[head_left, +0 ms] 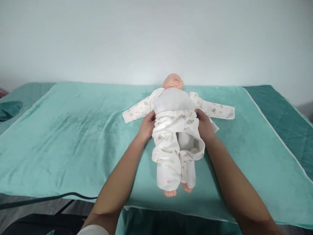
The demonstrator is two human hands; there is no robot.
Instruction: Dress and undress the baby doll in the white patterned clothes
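A baby doll (173,80) lies on its back in the middle of the bed, head toward the wall and feet toward me. It wears white printed baby pants (167,153), pulled up to the waist, with an opening at one thigh that bares part of the leg. A matching baby shirt (139,109) hangs open, its sleeves spread to both sides and the grey-white torso uncovered. My left hand (147,125) grips the waistband's left side, fingers partly hidden behind the cloth. At the opposite side, my right hand (204,125) is closed on the waistband too.
A teal plush cover (73,137) is spread over the bed, with darker quilted fabric (276,107) beyond its right edge. Behind stands a plain pale wall (122,39). A dark cable or strap (49,198) runs along the front left edge, above a black object (41,223).
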